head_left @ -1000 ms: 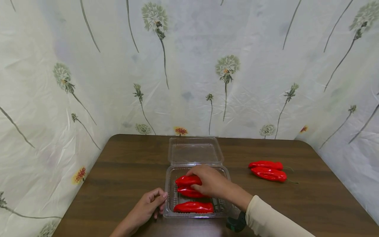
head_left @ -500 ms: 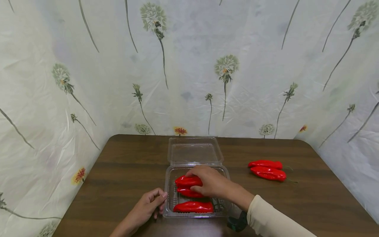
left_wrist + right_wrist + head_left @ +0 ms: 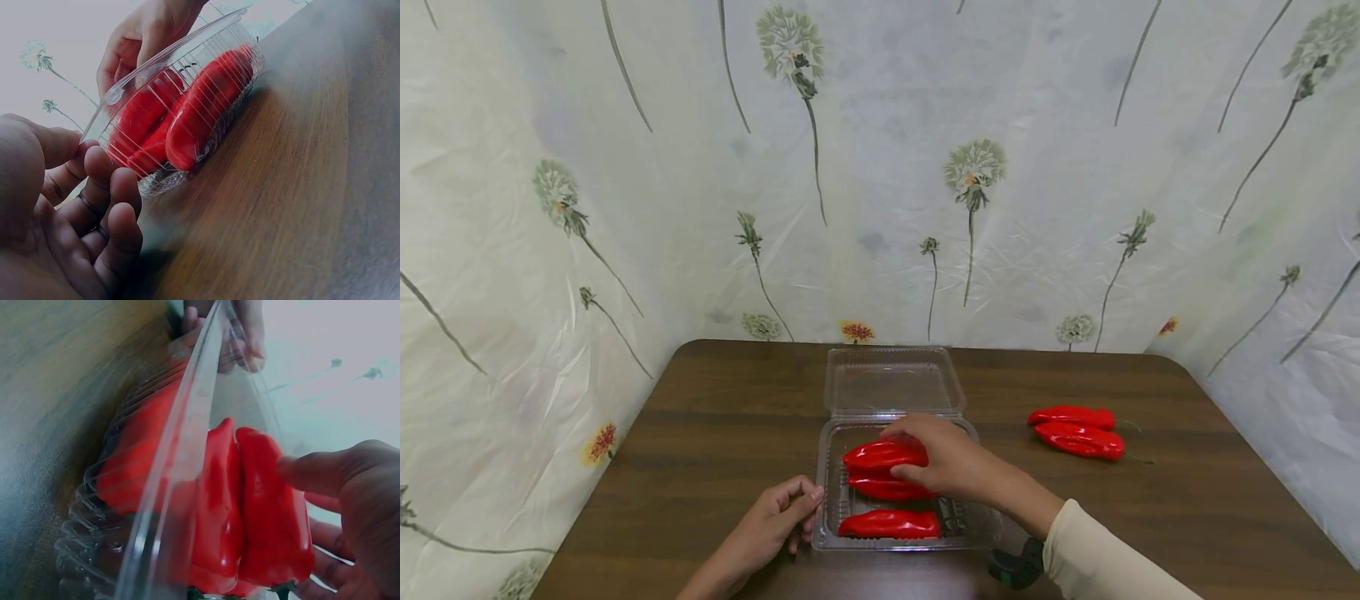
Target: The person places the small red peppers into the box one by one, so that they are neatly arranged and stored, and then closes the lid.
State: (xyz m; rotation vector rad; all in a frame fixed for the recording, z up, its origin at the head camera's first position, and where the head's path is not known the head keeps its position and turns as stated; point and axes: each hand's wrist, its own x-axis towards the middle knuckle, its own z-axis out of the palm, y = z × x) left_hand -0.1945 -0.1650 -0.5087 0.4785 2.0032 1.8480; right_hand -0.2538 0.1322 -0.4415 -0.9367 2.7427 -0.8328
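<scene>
A clear plastic clamshell container point(image 3: 825, 500) lies with its lid point(image 3: 895, 382) folded back. My left hand point(image 3: 778, 517) pinches its left rim between thumb and index finger, plain in the left wrist view. Inside, one red pepper point(image 3: 889, 524) rests along the near side. Two more lie together: a far red pepper point(image 3: 880, 456) and a middle red pepper point(image 3: 887, 487). My right hand point(image 3: 951, 454) spans the far pepper, its thumb touching one side and its fingers round the other. The right wrist view shows green stems point(image 3: 284, 590) at the peppers' ends.
Two more red peppers point(image 3: 1078, 439) lie side by side on the brown wooden table point(image 3: 730, 417), right of the container. A flower-patterned sheet point(image 3: 880, 250) hangs behind and beside the table. A dark device point(image 3: 1018, 567) sits below my right wrist.
My right hand has slid slightly right along the far pepper, uncovering more of it. The peppers stay where they were in the container. My left hand keeps its place at the rim.
</scene>
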